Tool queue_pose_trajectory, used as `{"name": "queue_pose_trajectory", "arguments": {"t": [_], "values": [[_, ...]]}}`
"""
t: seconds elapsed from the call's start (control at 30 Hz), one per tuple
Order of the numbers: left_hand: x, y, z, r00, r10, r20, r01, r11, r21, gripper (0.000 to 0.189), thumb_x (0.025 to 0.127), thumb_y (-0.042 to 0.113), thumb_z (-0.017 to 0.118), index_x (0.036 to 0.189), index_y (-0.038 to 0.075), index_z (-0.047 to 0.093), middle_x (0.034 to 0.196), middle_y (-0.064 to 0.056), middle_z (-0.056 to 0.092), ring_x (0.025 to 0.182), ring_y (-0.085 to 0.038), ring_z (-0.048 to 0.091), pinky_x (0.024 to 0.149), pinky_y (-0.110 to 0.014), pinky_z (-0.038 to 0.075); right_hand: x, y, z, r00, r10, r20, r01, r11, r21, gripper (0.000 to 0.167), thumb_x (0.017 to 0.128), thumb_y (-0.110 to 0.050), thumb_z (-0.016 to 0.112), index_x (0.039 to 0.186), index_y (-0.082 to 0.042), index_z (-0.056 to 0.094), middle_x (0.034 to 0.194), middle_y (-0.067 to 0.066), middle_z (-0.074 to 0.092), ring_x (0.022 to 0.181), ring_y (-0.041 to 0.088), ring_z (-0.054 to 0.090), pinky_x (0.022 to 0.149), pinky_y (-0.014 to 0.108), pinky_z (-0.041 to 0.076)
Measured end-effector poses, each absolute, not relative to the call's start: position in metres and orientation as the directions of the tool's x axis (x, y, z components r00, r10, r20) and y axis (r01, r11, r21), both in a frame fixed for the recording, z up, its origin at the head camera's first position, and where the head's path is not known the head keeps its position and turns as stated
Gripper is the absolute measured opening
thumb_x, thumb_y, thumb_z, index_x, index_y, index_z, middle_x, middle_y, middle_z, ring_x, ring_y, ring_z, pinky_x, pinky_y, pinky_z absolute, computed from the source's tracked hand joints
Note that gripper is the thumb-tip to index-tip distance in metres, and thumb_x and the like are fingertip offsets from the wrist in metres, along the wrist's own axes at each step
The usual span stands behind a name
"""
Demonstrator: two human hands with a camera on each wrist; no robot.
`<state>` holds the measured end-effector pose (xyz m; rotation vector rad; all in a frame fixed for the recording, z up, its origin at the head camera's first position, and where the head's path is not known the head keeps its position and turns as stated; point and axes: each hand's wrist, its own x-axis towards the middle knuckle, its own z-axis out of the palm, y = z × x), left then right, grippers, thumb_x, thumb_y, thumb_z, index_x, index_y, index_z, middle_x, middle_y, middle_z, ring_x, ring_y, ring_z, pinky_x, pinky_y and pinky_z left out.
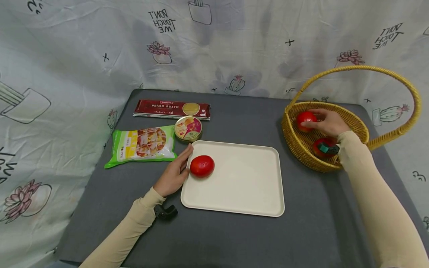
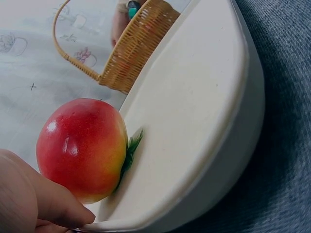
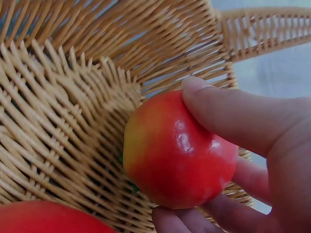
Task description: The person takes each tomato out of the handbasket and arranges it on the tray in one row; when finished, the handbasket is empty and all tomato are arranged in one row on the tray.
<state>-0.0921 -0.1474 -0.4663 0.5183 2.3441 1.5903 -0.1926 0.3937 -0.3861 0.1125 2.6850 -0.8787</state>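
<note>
In the head view my right hand (image 1: pixel 330 123) is inside the wicker basket (image 1: pixel 295 147) on the right, holding a red tomato (image 1: pixel 305 121). The right wrist view has the thumb on one side of this tomato (image 3: pixel 177 150) and fingers on the other. A second tomato (image 1: pixel 321 148) lies in the basket, partly covered by my wrist. My left hand (image 1: pixel 172 175) rests against the left edge of the cream tray (image 1: pixel 241 178), fingers extended along it. On the tray, beside that hand, sits another tomato (image 1: pixel 202 166), its green leaves (image 2: pixel 130 153) downward in the left wrist view.
Left of the tray lies a green food bag (image 1: pixel 144 145). A round tin (image 1: pixel 188 128) stands at the tray's upper left corner, with a dark red spaghetti packet (image 1: pixel 172 109) behind it. The basket's tall handle (image 1: pixel 415 100) arches up and leans right.
</note>
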Motion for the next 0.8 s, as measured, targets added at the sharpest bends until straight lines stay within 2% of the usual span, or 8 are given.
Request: {"name": "queue_pose_trajectory", "arguments": {"t": [0.23, 0.33, 0.47, 0.53, 0.6, 0.67, 0.73, 0.8], "values": [[-0.092, -0.148, -0.467, -0.899, 0.439, 0.008, 0.168, 0.326, 0.93, 0.072, 0.099, -0.019, 0.049, 0.165, -0.007, 0.025, 0.176, -0.02, 0.016, 0.16, -0.038, 0.018, 0.122, -0.051, 0.029, -0.178, 0.387, -0.369, -0.959, -0.03, -0.283, 0.147, 0.799, -0.583, 0.093, 0.099, -0.056, 0.07, 0.166, -0.002, 0.034, 0.156, 0.034, 0.044, 0.138, 0.052, 0.043, 0.111, 0.07, 0.039], [-0.093, -0.147, -0.467, -0.899, 0.438, 0.008, 0.169, 0.33, 0.929, 0.072, 0.099, -0.018, 0.049, 0.165, -0.007, 0.025, 0.176, -0.02, 0.016, 0.16, -0.038, 0.018, 0.122, -0.051, 0.028, -0.17, 0.381, -0.358, -0.961, -0.037, -0.274, 0.141, 0.789, -0.599, 0.092, 0.099, -0.056, 0.07, 0.166, -0.004, 0.034, 0.155, 0.032, 0.046, 0.136, 0.05, 0.045, 0.107, 0.067, 0.043], [-0.094, -0.147, -0.466, -0.897, 0.443, 0.019, 0.179, 0.322, 0.93, 0.071, 0.099, -0.018, 0.05, 0.165, -0.008, 0.025, 0.176, -0.02, 0.015, 0.159, -0.038, 0.019, 0.122, -0.05, 0.029, -0.154, 0.366, -0.342, -0.977, -0.056, -0.208, 0.087, 0.78, -0.62, 0.085, 0.099, -0.05, 0.073, 0.164, -0.007, 0.04, 0.153, 0.028, 0.051, 0.134, 0.049, 0.051, 0.099, 0.046, 0.05], [-0.094, -0.147, -0.465, -0.895, 0.445, 0.021, 0.178, 0.315, 0.932, 0.071, 0.099, -0.018, 0.049, 0.165, -0.009, 0.024, 0.176, -0.021, 0.015, 0.159, -0.038, 0.018, 0.122, -0.05, 0.029, -0.144, 0.355, -0.334, -0.985, -0.073, -0.159, 0.046, 0.769, -0.637, 0.082, 0.098, -0.046, 0.075, 0.162, -0.007, 0.044, 0.151, 0.026, 0.054, 0.134, 0.048, 0.052, 0.097, 0.044, 0.05], [-0.093, -0.148, -0.465, -0.894, 0.449, 0.021, 0.175, 0.307, 0.936, 0.07, 0.1, -0.018, 0.049, 0.164, -0.009, 0.025, 0.176, -0.021, 0.014, 0.16, -0.037, 0.018, 0.122, -0.049, 0.029, -0.133, 0.341, -0.327, -0.989, -0.088, -0.116, 0.009, 0.758, -0.652, 0.078, 0.097, -0.042, 0.078, 0.16, -0.009, 0.048, 0.15, 0.024, 0.056, 0.134, 0.046, 0.053, 0.101, 0.048, 0.051], [-0.092, -0.147, -0.465, -0.893, 0.449, 0.01, 0.167, 0.312, 0.935, 0.07, 0.1, -0.018, 0.049, 0.165, -0.008, 0.025, 0.176, -0.019, 0.014, 0.16, -0.036, 0.018, 0.122, -0.048, 0.03, -0.123, 0.325, -0.324, -0.989, -0.117, -0.087, -0.028, 0.738, -0.675, 0.074, 0.096, -0.037, 0.081, 0.158, -0.009, 0.051, 0.149, 0.022, 0.058, 0.135, 0.045, 0.053, 0.103, 0.043, 0.051], [-0.091, -0.148, -0.465, -0.893, 0.45, 0.002, 0.163, 0.32, 0.933, 0.07, 0.1, -0.017, 0.05, 0.165, -0.008, 0.024, 0.176, -0.019, 0.014, 0.16, -0.036, 0.018, 0.122, -0.047, 0.03, -0.115, 0.308, -0.324, -0.985, -0.161, -0.068, -0.067, 0.71, -0.701, 0.072, 0.095, -0.032, 0.083, 0.156, -0.009, 0.053, 0.149, 0.021, 0.059, 0.134, 0.044, 0.055, 0.1, 0.03, 0.054], [-0.091, -0.149, -0.464, -0.893, 0.45, -0.006, 0.159, 0.327, 0.931, 0.07, 0.101, -0.016, 0.05, 0.165, -0.007, 0.024, 0.176, -0.017, 0.014, 0.16, -0.034, 0.018, 0.122, -0.045, 0.03, -0.109, 0.291, -0.327, -0.975, -0.216, -0.054, -0.112, 0.688, -0.717, 0.071, 0.094, -0.029, 0.084, 0.155, -0.009, 0.055, 0.148, 0.019, 0.061, 0.131, 0.042, 0.059, 0.092, 0.018, 0.054]]}}
